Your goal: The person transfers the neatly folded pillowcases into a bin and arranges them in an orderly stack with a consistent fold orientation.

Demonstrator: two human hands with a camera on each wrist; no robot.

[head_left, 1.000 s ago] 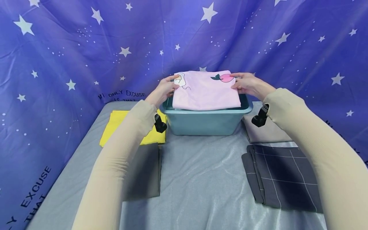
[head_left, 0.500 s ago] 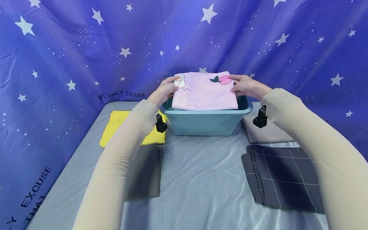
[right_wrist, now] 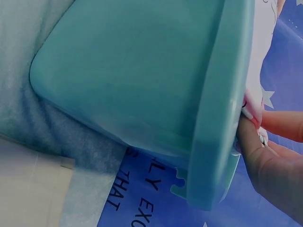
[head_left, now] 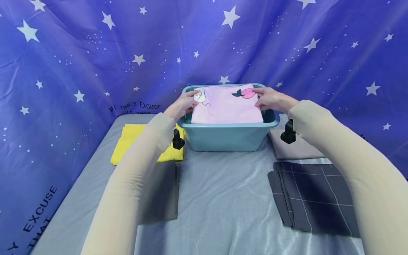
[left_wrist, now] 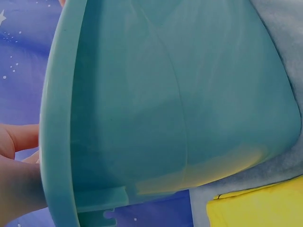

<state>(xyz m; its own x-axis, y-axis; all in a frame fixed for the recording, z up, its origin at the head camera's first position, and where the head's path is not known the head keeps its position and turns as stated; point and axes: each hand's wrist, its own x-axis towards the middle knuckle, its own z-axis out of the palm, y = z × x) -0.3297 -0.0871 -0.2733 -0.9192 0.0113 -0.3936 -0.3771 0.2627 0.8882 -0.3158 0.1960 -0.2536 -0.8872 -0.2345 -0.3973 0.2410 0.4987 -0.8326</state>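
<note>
Pinching pink cloth (head_left: 227, 108) the tub (left_wrist: 165, 104) hides from left-wrist view, hands (head_left: 181, 105) (head_left: 271, 98) flank it.

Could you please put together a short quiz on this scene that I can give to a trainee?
1. Multiple choice: how do the left hand and the right hand hold the pink cloth at the mouth of the teal basin?
A) Both on its near edge
B) One at each side
C) Both under its middle

2. True or false: the yellow cloth lies inside the teal basin.

3. Fill in the blank: the folded dark cloth on the person's right is patterned with thin, pale, crossing ____.

Key: 1. B; 2. False; 3. lines
</note>
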